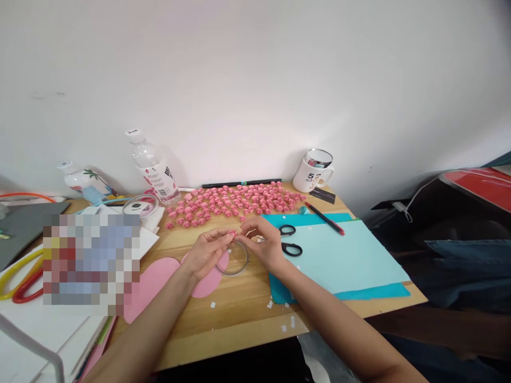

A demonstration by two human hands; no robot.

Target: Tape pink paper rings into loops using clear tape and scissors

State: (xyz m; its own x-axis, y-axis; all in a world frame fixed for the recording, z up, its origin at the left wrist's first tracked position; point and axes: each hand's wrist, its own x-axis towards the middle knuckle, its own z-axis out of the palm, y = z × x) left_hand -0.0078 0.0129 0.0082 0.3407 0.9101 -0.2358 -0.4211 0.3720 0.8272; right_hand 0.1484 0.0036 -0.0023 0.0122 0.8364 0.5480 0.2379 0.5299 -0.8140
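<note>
Left hand (pixel 206 254) and right hand (pixel 266 246) met fingertip to fingertip over mid-table (pixel 239 314), both pinched narrow on one pink paper rose (pixel 232 233). We saw the rose held just above the far rim of a clear tape ring (pixel 243 269); couldn't tell if they touched.

Risks, as we judged them:
- The rose was tiny and coiled. A slack pinch on either side could have let it unwind or drop into the ring, and too hard a squeeze could have flattened it.
- Scissors (pixel 290 242) lay just beside the right hand at 3 o'clock. A careless pull-back could have knocked them across the light blue sheet (pixel 347 255).
- The rose pile (pixel 239 201) sat near at 12 o'clock, so a forward nudge could have scattered it.
- Paper scraps (pixel 270 304) at 5 o'clock were loose and could have stuck to skin.
- Bottle (pixel 154 167) at 10 o'clock and mug (pixel 313 171) at 1 o'clock stood well apart, so we rated the tip risk low.

Pose: forearms came in from 7 and 5 o'clock, with the wrists raised off the table, palms turned inward and fingers curled. The left wrist hung over the pink heart sheet (pixel 154 279).
</note>
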